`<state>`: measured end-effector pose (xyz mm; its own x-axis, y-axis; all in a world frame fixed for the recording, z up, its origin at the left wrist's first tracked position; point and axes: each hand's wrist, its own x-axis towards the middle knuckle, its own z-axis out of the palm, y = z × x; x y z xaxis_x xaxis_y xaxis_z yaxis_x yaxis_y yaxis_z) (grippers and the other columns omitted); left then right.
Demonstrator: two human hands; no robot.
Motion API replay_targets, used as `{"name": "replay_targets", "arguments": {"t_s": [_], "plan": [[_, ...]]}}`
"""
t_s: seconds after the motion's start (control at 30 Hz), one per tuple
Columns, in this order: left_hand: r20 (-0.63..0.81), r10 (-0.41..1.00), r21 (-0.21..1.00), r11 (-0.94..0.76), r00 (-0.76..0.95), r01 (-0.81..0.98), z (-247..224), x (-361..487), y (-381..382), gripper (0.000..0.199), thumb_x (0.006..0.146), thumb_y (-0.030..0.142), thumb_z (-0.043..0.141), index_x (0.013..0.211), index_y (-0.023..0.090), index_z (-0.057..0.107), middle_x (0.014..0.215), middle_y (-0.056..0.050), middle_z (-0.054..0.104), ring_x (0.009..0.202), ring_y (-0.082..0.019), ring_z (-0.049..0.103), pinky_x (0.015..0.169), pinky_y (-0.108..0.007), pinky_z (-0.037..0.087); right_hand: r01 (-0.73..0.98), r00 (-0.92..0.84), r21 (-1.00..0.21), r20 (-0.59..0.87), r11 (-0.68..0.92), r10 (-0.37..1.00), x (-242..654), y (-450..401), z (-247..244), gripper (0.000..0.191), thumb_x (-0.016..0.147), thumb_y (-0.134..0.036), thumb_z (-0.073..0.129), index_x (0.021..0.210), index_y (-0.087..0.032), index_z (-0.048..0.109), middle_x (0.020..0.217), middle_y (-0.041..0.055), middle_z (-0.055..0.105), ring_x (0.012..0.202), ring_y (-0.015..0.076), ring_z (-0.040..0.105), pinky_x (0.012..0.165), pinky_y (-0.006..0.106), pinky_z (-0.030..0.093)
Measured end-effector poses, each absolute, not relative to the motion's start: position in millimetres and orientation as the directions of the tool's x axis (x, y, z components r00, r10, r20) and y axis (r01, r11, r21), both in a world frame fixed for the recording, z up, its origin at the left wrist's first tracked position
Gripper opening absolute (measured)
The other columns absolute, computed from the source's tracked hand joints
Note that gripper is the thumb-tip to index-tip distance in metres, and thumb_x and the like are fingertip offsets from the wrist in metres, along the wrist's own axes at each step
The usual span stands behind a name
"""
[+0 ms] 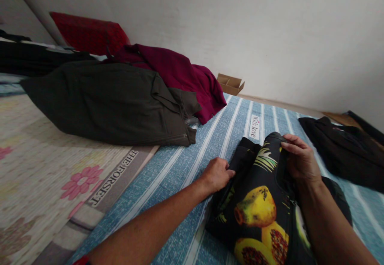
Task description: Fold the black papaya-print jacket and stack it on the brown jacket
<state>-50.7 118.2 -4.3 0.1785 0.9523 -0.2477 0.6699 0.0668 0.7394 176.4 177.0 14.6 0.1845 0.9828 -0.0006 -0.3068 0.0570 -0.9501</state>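
Note:
A black garment with a bright papaya print (256, 207) lies partly folded on the blue striped bedsheet (168, 201), low and right of centre. My left hand (217, 174) is closed on its left edge, thumb on top of the black cloth. At the garment's upper right, my right hand (301, 159) pinches the rolled edge between thumb and fingers. Some zip teeth show along the garment's right part near my right wrist. What the garment is exactly, I cannot tell, since its lower part runs out of view.
An olive garment (117, 101) and a maroon one (177, 71) lie at the back left. A black folded garment (345, 145) is on the right. Behind stand a cardboard box (230, 83) and a red item (90, 33) against the wall. A flowered mat (45, 157) covers the left.

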Motion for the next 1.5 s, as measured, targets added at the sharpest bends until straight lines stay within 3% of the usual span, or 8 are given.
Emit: {"name": "replay_targets", "arguments": {"t_s": [0.43, 0.63, 0.77, 0.93, 1.13, 1.3, 1.4, 1.5], "plan": [[-0.256, 0.955, 0.717, 0.083, 0.15, 0.692, -3, -50, 119, 0.019, 0.075, 0.019, 0.058, 0.058, 0.012, 0.061, 0.049, 0.005, 0.04, 0.052, -0.01, 0.042, 0.049, -0.023, 0.026, -0.314, 0.199, -0.948, -0.012, 0.052, 0.98, 167, 176, 16, 0.03, 0.046, -0.015, 0.079, 0.073, -0.018, 0.065, 0.062, -0.0032, 0.064, 0.05, 0.0107, 0.059, 0.049, 0.022, 0.048], [-0.315, 0.938, 0.768, 0.163, 0.144, 0.62, -8, -50, 119, 0.022, 0.077, 0.021, 0.055, 0.057, 0.014, 0.057, 0.043, 0.006, 0.039, 0.044, -0.01, 0.043, 0.044, -0.021, 0.028, 0.142, 0.245, -0.989, 0.062, 0.027, 0.968, 149, 179, 14, 0.033, 0.054, -0.031, 0.077, 0.082, -0.017, 0.068, 0.068, 0.0005, 0.065, 0.057, 0.0147, 0.059, 0.056, 0.028, 0.048], [-0.374, 0.916, 0.811, 0.249, 0.144, 0.529, -9, -50, 117, 0.03, 0.084, 0.031, 0.045, 0.057, 0.017, 0.05, 0.04, 0.006, 0.039, 0.034, -0.01, 0.042, 0.037, -0.02, 0.029, 0.551, 0.115, -0.82, 0.259, 0.155, 0.959, 144, 187, 6, 0.029, 0.067, -0.039, 0.064, 0.085, -0.017, 0.068, 0.077, 0.0042, 0.067, 0.073, 0.0192, 0.06, 0.072, 0.034, 0.047], [-0.341, 0.926, 0.848, 0.227, 0.165, 0.479, -5, -51, 116, 0.041, 0.084, 0.049, 0.042, 0.058, 0.018, 0.048, 0.04, 0.005, 0.041, 0.033, -0.01, 0.042, 0.035, -0.021, 0.029, 0.768, -0.047, -0.572, 0.399, 0.289, 0.916, 142, 184, 14, 0.03, 0.077, -0.038, 0.053, 0.093, -0.017, 0.067, 0.096, 0.0092, 0.064, 0.085, 0.0224, 0.059, 0.077, 0.037, 0.045], [-0.328, 0.895, 0.891, 0.186, 0.302, 0.415, 6, -60, 108, 0.053, 0.074, 0.066, 0.047, 0.071, 0.014, 0.056, 0.051, 0.003, 0.048, 0.041, -0.011, 0.046, 0.038, -0.022, 0.03, 0.8, -0.327, -0.402, 0.33, 0.445, 0.886, 139, 149, 41, 0.024, 0.083, -0.033, 0.052, 0.097, -0.02, 0.065, 0.097, 0.0081, 0.063, 0.087, 0.0219, 0.059, 0.077, 0.034, 0.045], [-0.224, 0.888, 0.909, 0.042, 0.401, 0.414, 9, -59, 105, 0.046, 0.067, 0.055, 0.061, 0.084, 0.012, 0.062, 0.07, -0.002, 0.061, 0.062, -0.015, 0.054, 0.05, -0.022, 0.037, 0.741, -0.522, -0.362, 0.219, 0.566, 0.824, 120, 139, 25, 0.026, 0.086, -0.034, 0.052, 0.103, -0.018, 0.063, 0.107, 0.01, 0.061, 0.099, 0.0214, 0.056, 0.088, 0.035, 0.041], [-0.199, 0.93, 0.846, 0.004, 0.309, 0.533, 6, -54, 107, 0.038, 0.066, 0.048, 0.062, 0.079, 0.012, 0.063, 0.072, -0.003, 0.063, 0.067, -0.019, 0.056, 0.054, -0.025, 0.039, 0.778, -0.518, -0.295, 0.2, 0.555, 0.832, 108, 142, 15, 0.024, 0.086, -0.032, 0.052, 0.102, -0.018, 0.062, 0.111, 0.0105, 0.059, 0.107, 0.0236, 0.051, 0.097, 0.042, 0.033], [-0.193, 0.93, 0.845, -0.003, 0.312, 0.535, 3, -52, 110, 0.034, 0.066, 0.045, 0.06, 0.076, 0.013, 0.064, 0.071, -0.003, 0.064, 0.07, -0.021, 0.058, 0.056, -0.026, 0.041, 0.792, -0.477, -0.3, 0.239, 0.532, 0.846, 106, 137, 23, 0.021, 0.085, -0.03, 0.052, 0.097, -0.016, 0.063, 0.104, 0.0097, 0.061, 0.1, 0.0214, 0.054, 0.091, 0.035, 0.038]]}}
